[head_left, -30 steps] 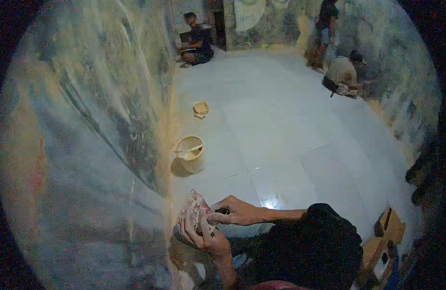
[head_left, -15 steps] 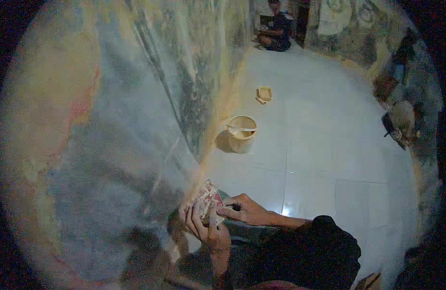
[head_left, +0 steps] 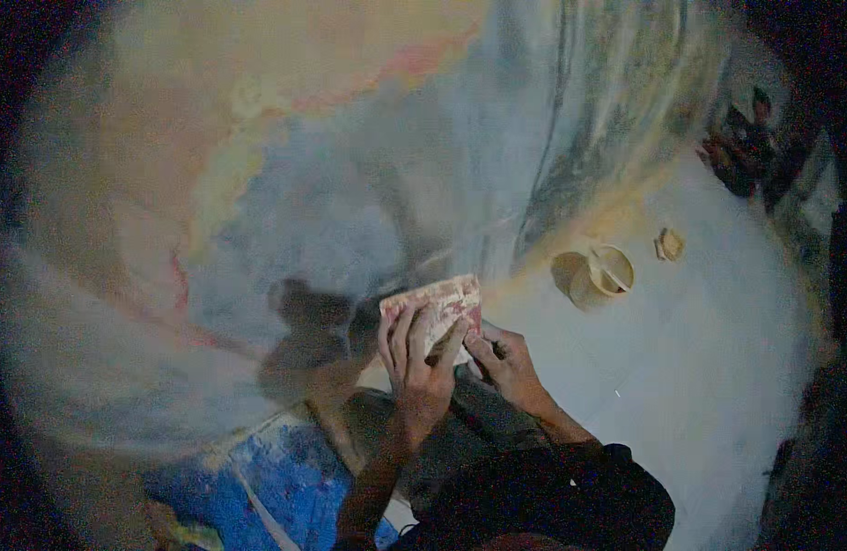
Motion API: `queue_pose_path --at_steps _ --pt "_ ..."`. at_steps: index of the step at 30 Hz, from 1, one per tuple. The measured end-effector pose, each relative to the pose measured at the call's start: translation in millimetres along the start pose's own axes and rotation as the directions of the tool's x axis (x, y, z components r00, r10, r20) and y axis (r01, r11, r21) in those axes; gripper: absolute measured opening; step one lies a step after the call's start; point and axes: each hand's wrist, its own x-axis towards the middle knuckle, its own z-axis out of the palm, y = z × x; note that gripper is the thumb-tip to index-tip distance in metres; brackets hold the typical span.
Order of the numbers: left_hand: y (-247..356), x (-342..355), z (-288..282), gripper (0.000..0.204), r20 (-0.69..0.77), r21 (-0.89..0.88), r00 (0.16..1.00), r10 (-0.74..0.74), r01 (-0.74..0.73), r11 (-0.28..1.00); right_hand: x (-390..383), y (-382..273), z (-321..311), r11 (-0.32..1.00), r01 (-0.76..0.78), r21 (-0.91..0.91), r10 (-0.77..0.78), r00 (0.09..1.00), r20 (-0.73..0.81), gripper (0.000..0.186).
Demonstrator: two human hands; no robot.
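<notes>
A flat, squarish piece (head_left: 455, 292), whitish and patchy red, is held up close to the wall; its exact kind I cannot make out. My left hand (head_left: 418, 358) lies across its face with the fingers fanned out, gripping it. The thumb and bent fingers of my right hand (head_left: 510, 363) pinch its lower right edge. My fingers hide much of the piece's lower part.
The wall (head_left: 341, 184) is stained grey, yellow and pink. On the pale tiled floor (head_left: 699, 367) stand a cream bucket (head_left: 588, 294) with a stick across it and a small tan tray (head_left: 668, 245). A blue sheet (head_left: 286, 482) lies at lower left. Dark items (head_left: 745, 151) sit far right.
My view has swung left, so the bucket and tray appear farther right and the blue sheet shows. The seated person is out of view. Both hands keep hold of the flat piece.
</notes>
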Motion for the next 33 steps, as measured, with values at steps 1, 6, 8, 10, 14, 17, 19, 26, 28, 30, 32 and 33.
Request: queue_pose_path --at_steps 1,6,8,10,14,17,19,26,28,30,32,33 --pt "-2.9 4.0 -2.4 0.027 -0.005 0.023 1.000 -0.024 0.024 0.999 4.4 -2.4 -2.1 1.000 -0.001 -0.003 0.001 0.999 0.033 0.030" --pt "-12.8 51.0 -29.4 0.032 -0.095 0.142 0.985 0.141 -0.127 0.982 43.9 -21.4 2.6 0.963 0.268 -0.042 -0.264 0.961 0.079 0.031" --pt "-34.2 64.4 -39.7 0.042 -0.015 0.265 0.951 0.310 -0.295 0.918 61.1 -42.9 5.0 0.917 0.399 -0.026 -0.397 0.916 0.062 0.028" --pt "-50.2 83.2 -58.6 0.045 0.075 0.425 0.945 0.318 -0.319 0.847 68.5 -83.7 10.9 0.979 0.201 0.023 -0.200 0.942 0.271 0.037" --pt "-60.5 128.5 -73.8 0.053 0.135 0.599 0.909 0.395 -0.392 0.698 104.2 -108.1 25.3 0.911 0.379 0.163 -0.409 0.880 0.241 0.039" --pt "-66.7 150.8 -81.0 0.055 0.188 0.644 0.909 0.373 -0.400 0.652 128.0 -114.2 40.3 0.872 0.442 0.210 -0.474 0.870 0.136 0.032" --pt "-72.1 156.6 -80.6 0.055 0.227 0.696 0.891 0.393 -0.431 0.574 125.0 -129.1 42.7 0.853 0.169 0.495 -0.318 0.918 0.236 0.033" --pt "-63.5 159.4 -73.5 0.057 0.273 0.665 0.894 0.355 -0.442 0.602 138.7 -119.4 37.2 0.776 0.185 0.603 -0.379 0.901 0.212 0.031" --pt "-60.2 163.8 -75.6 0.058 0.228 0.714 0.916 0.329 -0.387 0.584 141.5 -126.3 38.8 0.782 0.287 0.554 -0.436 0.887 0.155 0.031" --pt "-58.8 165.4 -74.3 0.058 0.221 0.705 0.923 0.314 -0.374 0.602 140.9 -130.5 40.7 0.762 0.268 0.589 -0.426 0.893 0.145 0.031" --pt "-59.7 163.3 -70.5 0.057 0.214 0.696 0.930 0.297 -0.359 0.622 141.4 -128.2 38.4 0.742 0.248 0.622 -0.414 0.900 0.136 0.030" --pt "-57.3 163.1 -68.9 0.057 0.224 0.711 0.930 0.292 -0.361 0.604 142.7 -126.1 32.4 0.755 0.223 0.616 -0.421 0.885 0.197 0.029"
